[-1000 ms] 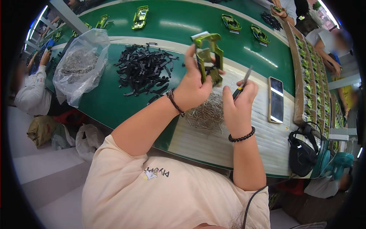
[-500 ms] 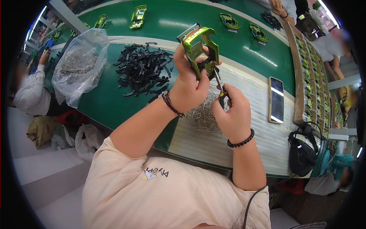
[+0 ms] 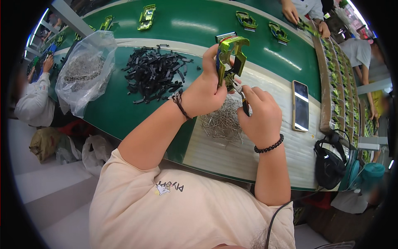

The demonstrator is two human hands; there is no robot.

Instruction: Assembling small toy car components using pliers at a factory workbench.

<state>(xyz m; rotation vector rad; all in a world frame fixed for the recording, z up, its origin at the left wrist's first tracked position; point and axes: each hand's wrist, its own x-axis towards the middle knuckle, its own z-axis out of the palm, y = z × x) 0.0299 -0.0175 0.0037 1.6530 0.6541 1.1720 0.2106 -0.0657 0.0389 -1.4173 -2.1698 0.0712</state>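
Head view, both hands up over the near surface (image 3: 176, 143). I have the left hand (image 3: 203, 96) wrapped on the near side of a glossy green shell (image 3: 222, 60), fingers curled behind it, thumb pressed to its lower edge. Shell held tilted, clear of the surface, a silvery bar at its top end.

Right hand (image 3: 264, 114) closed around pliers (image 3: 245, 104) with a dark handle, fingers bent over the grip, little gap left. Plier tips reach the shell's lower edge, close by the left thumb; I cannot tell whether they grip anything there. Dark band on the left wrist, black beads on the right.

Below the hands: a loose heap of thin metal wires (image 3: 222, 124), lying on a pale ribbed sheet (image 3: 226, 157). Left of the shell, a pile of small black strips (image 3: 153, 74) on green. Further left, a clear plastic bag (image 3: 76, 101) holding more wire. Right of the right hand, a phone (image 3: 300, 106) lies face up on the sheet; beyond it a divided carton (image 3: 326, 97) filled with green pieces, a black pouch (image 3: 329, 168) near its close end.

Far side: several green shells (image 3: 146, 17) spaced along a green strip. Top right, a co-worker's hands (image 3: 291, 11) beside another green piece.
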